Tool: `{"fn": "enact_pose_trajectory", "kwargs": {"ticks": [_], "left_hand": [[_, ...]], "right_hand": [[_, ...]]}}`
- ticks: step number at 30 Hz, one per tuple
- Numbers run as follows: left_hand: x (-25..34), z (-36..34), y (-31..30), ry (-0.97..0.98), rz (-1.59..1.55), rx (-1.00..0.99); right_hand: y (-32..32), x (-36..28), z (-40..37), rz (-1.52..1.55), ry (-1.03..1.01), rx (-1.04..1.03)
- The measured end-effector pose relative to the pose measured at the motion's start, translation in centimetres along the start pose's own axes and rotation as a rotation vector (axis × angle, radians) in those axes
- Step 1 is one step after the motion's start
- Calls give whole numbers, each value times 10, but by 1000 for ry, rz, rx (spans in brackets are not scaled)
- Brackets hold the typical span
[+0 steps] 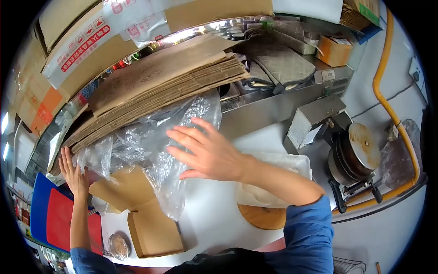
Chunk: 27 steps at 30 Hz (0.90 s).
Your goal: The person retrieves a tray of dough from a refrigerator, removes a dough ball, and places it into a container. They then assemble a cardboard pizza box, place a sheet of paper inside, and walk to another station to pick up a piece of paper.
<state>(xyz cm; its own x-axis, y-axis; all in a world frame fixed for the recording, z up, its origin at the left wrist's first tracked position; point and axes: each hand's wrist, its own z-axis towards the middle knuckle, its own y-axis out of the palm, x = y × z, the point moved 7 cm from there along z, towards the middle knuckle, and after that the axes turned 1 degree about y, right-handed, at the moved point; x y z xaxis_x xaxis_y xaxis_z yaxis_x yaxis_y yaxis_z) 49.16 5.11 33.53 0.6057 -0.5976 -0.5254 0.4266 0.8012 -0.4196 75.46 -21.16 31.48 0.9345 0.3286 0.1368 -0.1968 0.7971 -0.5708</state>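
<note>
A stack of flattened cardboard boxes (166, 86) lies on the steel counter, with a crumpled clear plastic bag (137, 141) hanging down from under it. My left hand (74, 179) rests its outstretched fingers at the stack's lower left end, beside the bag's edge. Fingers spread, my right hand (200, 150) overlaps the right part of the bag and grips nothing. Below the bag, a brown cardboard box (155, 233) stands with its lid up on the white table (207, 228); the bag partly covers the lid.
A white tub (299, 166) and a round wooden board (260, 217) sit under my right forearm. Stacked pans (360, 146) stand at right near a yellow pipe (381, 86). Red and blue boards (57, 212) and a small bowl (119, 246) are at left.
</note>
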Motion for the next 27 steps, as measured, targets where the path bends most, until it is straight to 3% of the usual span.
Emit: {"fn": "enact_pose_trajectory", "kwargs": {"ticks": [2, 4, 5, 6, 7, 9, 10, 12, 15, 19, 23, 24, 25, 27], "left_hand": [[-2, 4, -2, -47, -14, -21], [-6, 10, -3, -85, -39, 10], [-9, 15, -3, -102, -42, 1], [-11, 22, -4, -125, -39, 29], [-13, 29, -4, -145, -34, 59], [-15, 43, -7, -175, -43, 83], [-17, 43, -5, -192, -36, 84], [-24, 39, 0, -205, -34, 91], [-28, 33, 3, -186, -20, 69], [-24, 32, 7, -165, -35, 81], [-23, 28, 7, -182, -27, 61], [-30, 22, 7, -203, -26, 20], [-34, 19, 10, -223, -29, -18], [-24, 27, 5, -195, -12, 18]], "right_hand": [[-18, 31, -8, -107, -55, 15], [-20, 100, -22, -458, 328, -242], [-32, 136, -31, -518, 457, -187], [-66, 128, -8, -246, 471, -200], [-45, 170, -27, -679, 300, -192], [-22, 212, -38, -446, 334, -478], [-32, 216, -32, -457, 336, -471], [-37, 235, -41, -343, 592, -821], [-64, 239, -63, -356, 444, -678], [-77, 258, -84, -476, 497, -645], [-61, 273, -67, -682, 611, -751], [-43, 278, -61, -670, 610, -920], [-29, 284, -62, -676, 590, -969], [-14, 294, -71, -818, 418, -861]]}}
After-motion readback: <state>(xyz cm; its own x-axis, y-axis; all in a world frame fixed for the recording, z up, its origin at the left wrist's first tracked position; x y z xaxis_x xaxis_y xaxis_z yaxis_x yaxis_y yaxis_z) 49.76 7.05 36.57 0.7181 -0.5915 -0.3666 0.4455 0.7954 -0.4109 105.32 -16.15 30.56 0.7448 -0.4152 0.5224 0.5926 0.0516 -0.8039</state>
